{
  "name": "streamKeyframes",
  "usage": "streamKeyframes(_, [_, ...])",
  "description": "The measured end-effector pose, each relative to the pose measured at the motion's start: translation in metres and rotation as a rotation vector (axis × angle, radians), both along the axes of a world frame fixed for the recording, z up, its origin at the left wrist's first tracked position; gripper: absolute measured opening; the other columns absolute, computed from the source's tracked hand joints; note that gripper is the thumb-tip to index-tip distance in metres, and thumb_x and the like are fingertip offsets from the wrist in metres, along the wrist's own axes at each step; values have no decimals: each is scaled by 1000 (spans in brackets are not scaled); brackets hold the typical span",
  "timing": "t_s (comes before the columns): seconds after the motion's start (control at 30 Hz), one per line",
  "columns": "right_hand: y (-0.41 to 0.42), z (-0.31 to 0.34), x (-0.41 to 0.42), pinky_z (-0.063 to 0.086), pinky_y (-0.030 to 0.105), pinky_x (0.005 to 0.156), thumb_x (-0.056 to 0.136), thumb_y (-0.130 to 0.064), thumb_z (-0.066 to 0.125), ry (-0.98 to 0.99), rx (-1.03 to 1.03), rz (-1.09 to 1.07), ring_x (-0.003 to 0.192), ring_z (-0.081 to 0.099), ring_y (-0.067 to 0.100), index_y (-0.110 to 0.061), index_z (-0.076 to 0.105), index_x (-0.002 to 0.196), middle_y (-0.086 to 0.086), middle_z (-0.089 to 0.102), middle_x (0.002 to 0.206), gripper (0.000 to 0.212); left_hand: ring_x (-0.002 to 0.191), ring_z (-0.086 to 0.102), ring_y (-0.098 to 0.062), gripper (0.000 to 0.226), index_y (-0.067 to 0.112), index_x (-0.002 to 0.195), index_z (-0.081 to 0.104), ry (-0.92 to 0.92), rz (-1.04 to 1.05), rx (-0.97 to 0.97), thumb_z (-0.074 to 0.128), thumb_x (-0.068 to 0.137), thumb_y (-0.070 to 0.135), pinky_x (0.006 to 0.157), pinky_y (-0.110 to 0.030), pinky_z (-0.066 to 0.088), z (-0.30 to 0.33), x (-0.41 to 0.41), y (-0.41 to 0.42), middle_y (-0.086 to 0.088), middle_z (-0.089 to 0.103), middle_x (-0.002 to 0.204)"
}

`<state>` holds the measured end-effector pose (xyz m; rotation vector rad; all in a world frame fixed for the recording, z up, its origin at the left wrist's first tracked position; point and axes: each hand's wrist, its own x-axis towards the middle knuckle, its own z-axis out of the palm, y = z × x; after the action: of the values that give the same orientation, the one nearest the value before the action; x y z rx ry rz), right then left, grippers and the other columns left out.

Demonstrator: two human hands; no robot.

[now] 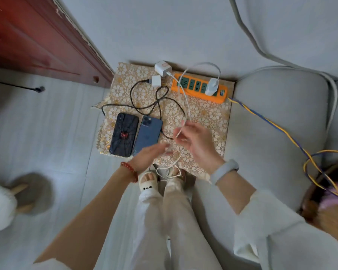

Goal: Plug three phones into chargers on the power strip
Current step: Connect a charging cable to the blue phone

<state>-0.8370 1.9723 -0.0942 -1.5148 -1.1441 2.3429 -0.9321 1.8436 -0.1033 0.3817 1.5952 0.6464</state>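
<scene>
An orange power strip [221,95] lies at the back right of a small table with a floral cloth [205,115]. One white charger [211,86] is plugged into it, and its white cable [188,106] runs down to my hands. My right hand [195,141] pinches this cable; my left hand [150,157] holds it lower down, blurred. Two loose white chargers [163,68] [156,81] lie left of the strip, the smaller one with a black cable [150,106]. A black spider-web phone [123,134] and a blue phone [148,134] lie face down, side by side.
A grey sofa cushion [277,123] stands to the right of the table. The strip's blue-yellow cord [277,127] runs over it to a basket [320,191]. A red wooden door [37,39] is at the upper left. Slippers [31,193] lie on the floor at left.
</scene>
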Motion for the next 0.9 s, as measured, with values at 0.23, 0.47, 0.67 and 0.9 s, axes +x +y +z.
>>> streamKeyframes(0.23, [-14,7,5,44,28,91,87,-13,51,16,-13,502,102,58,13,-12,50,124,2,60,118,37,76,70,-18,21,12,83,59,-149,549,136,42,94,7,73,-34,59,25,-6,-7,-5,67,79])
streamKeyframes(0.47, [-38,13,12,53,37,72,95,-12,42,-128,484,858,76,61,24,-21,55,87,10,64,97,17,65,72,-15,22,9,86,59,-235,928,316,40,95,10,62,-32,61,35,-43,-13,2,70,63])
streamKeyframes(0.67, [-3,64,-29,60,34,70,91,1,44,129,45,75,73,70,27,-3,57,93,16,66,85,14,126,45,-17,55,13,138,35,-219,462,209,51,86,15,109,-40,32,24,-22,-20,-1,50,133])
streamKeyframes(0.9, [-7,55,-29,52,33,89,90,-18,52,102,26,14,100,66,18,-11,59,102,5,69,102,15,75,67,-14,22,13,82,61,-143,379,218,44,93,7,72,-25,59,44,-23,-16,-3,67,77])
